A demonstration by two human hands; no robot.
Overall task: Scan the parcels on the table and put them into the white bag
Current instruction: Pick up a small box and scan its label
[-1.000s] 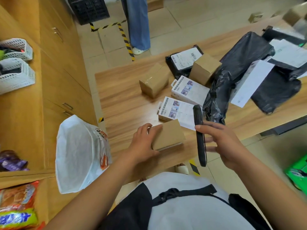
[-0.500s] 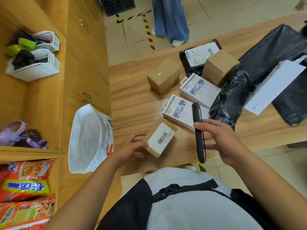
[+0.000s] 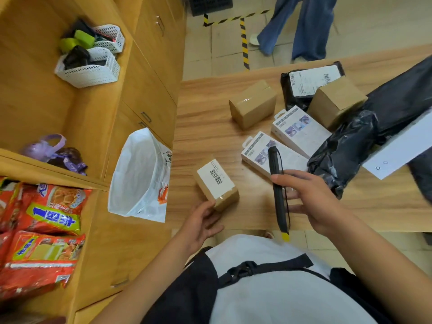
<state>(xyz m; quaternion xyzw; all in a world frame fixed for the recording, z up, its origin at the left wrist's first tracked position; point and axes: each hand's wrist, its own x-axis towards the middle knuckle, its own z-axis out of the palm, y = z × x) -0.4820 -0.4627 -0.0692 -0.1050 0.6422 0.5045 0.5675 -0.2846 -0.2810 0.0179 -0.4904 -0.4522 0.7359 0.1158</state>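
Note:
A small brown cardboard parcel [image 3: 216, 183] with a white barcode label facing up sits at the table's near left corner. My left hand [image 3: 200, 224] holds it by its near bottom corner. My right hand [image 3: 311, 202] grips a black handheld scanner [image 3: 277, 183], its tip pointing away over a white retail box [image 3: 268, 154]. The white bag [image 3: 138, 176] hangs open beside the table's left edge. More parcels lie further back: a brown box [image 3: 253, 104], a second white box [image 3: 298, 130], another brown box [image 3: 334, 102] and a black mailer with label [image 3: 308, 81].
Crumpled black plastic bags [image 3: 364, 141] and a white flat box [image 3: 397, 148] cover the table's right side. Wooden cabinets [image 3: 149, 90] stand left, with white baskets [image 3: 91, 71] and snack packets [image 3: 44, 230] on shelves. A person's legs [image 3: 299, 26] stand beyond the table [image 3: 205, 127].
My left hand turned the small parcel over so its barcode label faces up and slid it toward the table's left corner. The scanner stays in my right hand.

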